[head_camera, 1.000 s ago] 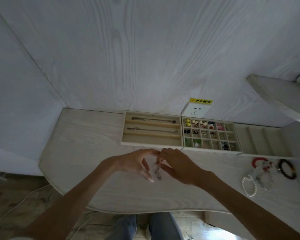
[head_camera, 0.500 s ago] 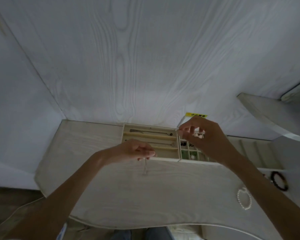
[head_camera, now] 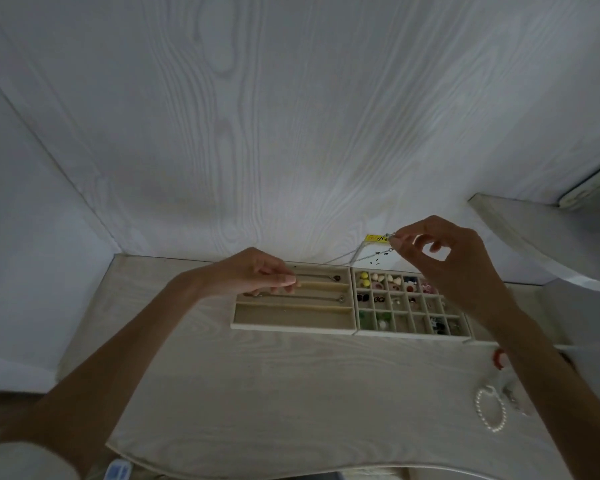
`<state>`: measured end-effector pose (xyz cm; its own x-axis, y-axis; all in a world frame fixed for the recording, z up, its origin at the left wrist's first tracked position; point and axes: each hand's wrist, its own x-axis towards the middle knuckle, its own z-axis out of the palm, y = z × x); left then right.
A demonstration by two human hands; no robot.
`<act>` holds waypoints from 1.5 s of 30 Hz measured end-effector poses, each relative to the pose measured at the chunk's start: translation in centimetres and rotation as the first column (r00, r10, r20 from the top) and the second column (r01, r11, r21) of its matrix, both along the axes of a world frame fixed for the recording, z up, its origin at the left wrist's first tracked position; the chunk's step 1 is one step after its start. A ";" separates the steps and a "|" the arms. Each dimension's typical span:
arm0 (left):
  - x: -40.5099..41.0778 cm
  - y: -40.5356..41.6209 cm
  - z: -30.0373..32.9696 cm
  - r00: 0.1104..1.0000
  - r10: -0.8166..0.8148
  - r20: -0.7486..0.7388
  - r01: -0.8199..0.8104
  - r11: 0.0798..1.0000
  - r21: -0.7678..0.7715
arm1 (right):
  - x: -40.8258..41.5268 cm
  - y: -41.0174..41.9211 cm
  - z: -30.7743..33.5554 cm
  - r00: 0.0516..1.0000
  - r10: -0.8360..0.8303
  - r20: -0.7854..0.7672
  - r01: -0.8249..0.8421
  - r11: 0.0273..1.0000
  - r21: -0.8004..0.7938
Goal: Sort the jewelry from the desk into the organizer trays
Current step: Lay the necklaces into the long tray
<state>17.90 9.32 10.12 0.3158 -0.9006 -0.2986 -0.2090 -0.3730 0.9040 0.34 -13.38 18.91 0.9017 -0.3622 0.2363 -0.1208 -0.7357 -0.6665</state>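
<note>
Evidently a thin necklace chain (head_camera: 347,257) is stretched taut between both hands, fingers pinched on each end, so it can be laid straight along a slot of the long-slotted tray (head_camera: 293,325).

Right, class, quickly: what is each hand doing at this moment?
Left hand: pinched shut on one end of the thin chain, over the necklace tray.
Right hand: pinching the chain's other end, raised.

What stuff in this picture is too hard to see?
All in the head view:
- Red bracelet: mostly hidden behind the right forearm.
- Third tray: covered by the right arm, so its contents cannot be seen.
- Small pieces in the grid tray: too tiny to identify.
- Chain between left hand and right hand: thin, faint.
</note>
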 end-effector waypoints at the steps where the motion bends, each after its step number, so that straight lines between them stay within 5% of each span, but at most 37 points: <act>1: 0.0 -0.3 -0.4 1.000 -0.012 0.008 0.012 1.000 0.010 | -0.1 -0.1 -0.3 1.000 -0.005 -0.003 0.005 1.000 0.011; 6: -0.4 -0.9 -3.6 0.997 -0.067 0.031 0.064 0.993 0.101 | -0.7 -0.7 -3.7 0.995 -0.070 -0.077 0.078 0.991 0.106; 14: -0.7 0.9 -8.2 0.910 -0.117 0.399 -0.059 0.913 0.403 | -1.0 -0.9 -11.5 0.918 -0.109 -0.382 0.179 0.972 0.153; 20: -1.2 1.6 -8.3 0.762 0.010 0.647 -0.283 0.905 0.319 | -0.6 -0.1 -15.1 0.892 -0.115 -0.437 0.200 0.967 0.155; 26: -1.1 1.9 -8.2 0.730 0.018 0.683 -0.337 0.879 0.337 | 0.4 0.1 -16.6 0.821 -0.149 -0.552 0.219 0.974 0.063; 35: -1.2 1.1 -7.8 0.634 -0.174 0.753 -0.261 0.869 0.420 | 1.8 2.1 -17.3 0.690 -0.322 -0.648 0.156 0.941 -0.302; 45: -1.1 0.7 -7.0 0.594 -0.257 0.762 -0.220 0.859 0.462 | 2.2 2.7 -16.2 0.674 -0.332 -0.660 0.034 0.906 -0.422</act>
